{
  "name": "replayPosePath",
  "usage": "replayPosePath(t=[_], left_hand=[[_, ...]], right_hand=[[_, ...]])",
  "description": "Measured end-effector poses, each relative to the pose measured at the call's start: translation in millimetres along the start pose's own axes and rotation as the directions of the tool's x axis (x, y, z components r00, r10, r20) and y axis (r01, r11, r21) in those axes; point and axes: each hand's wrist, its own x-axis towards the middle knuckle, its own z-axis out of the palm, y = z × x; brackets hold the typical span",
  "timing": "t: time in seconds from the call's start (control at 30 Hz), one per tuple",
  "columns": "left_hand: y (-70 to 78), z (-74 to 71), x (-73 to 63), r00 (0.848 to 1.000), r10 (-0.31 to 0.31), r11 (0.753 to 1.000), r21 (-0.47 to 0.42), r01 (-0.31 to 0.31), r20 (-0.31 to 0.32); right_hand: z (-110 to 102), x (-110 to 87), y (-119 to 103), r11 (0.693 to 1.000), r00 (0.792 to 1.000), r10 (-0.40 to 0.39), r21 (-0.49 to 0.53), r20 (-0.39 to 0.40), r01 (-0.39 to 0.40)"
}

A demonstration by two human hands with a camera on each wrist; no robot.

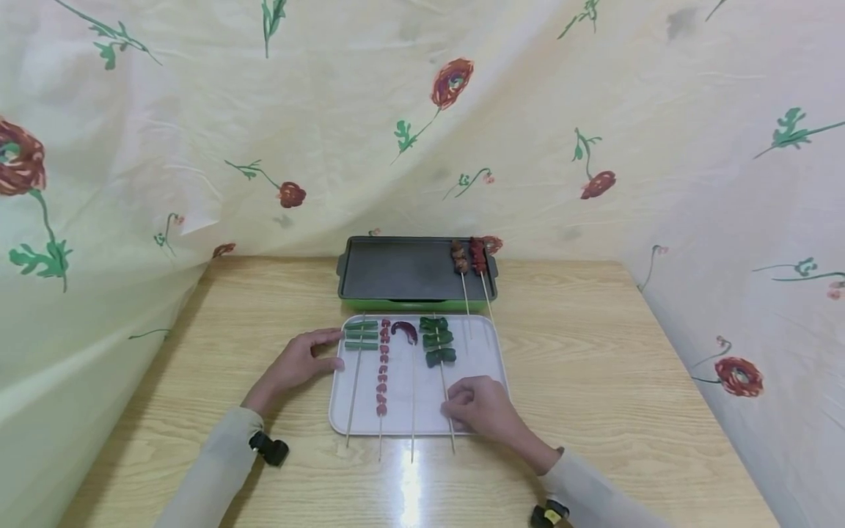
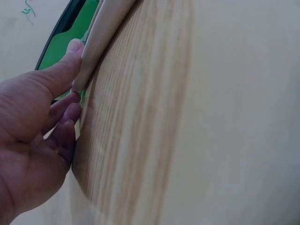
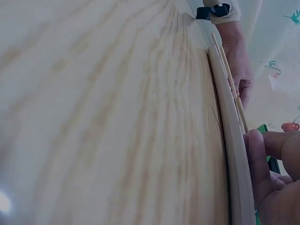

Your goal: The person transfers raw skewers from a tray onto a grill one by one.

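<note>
A white tray (image 1: 488,367) holds several skewers side by side. My right hand (image 1: 485,407) pinches the stick of the skewer with dark green, pepper-like pieces (image 1: 439,357) near its lower end. My left hand (image 1: 300,361) holds the tray's left edge; the left wrist view shows the thumb against the rim (image 2: 102,40) and the other fingers lower down. Between the hands lie a skewer of long green pieces (image 1: 361,345), one of small red pieces (image 1: 382,379) and one with a dark red curved piece (image 1: 411,334). The right fingertips are partly hidden.
Directly behind the tray stands a black griddle (image 1: 396,268) with a green base. Two skewers with brown (image 1: 460,258) and red pieces (image 1: 478,255) lie at its right end, their sticks reaching over the tray. Flowered cloth (image 1: 330,110) hangs around the wooden table (image 1: 581,345).
</note>
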Motion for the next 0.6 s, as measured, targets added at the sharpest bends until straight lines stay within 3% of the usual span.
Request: replayPosePath(t=[0.6], left_hand=[[3.7,-0.4,-0.9,1.0,-0.006,1.0,0.0,0.006,-0.004]], right_hand=[[-10.8,-17.3,-24.1,0.998,0.998,-0.053,0.042,0.018,0.052]])
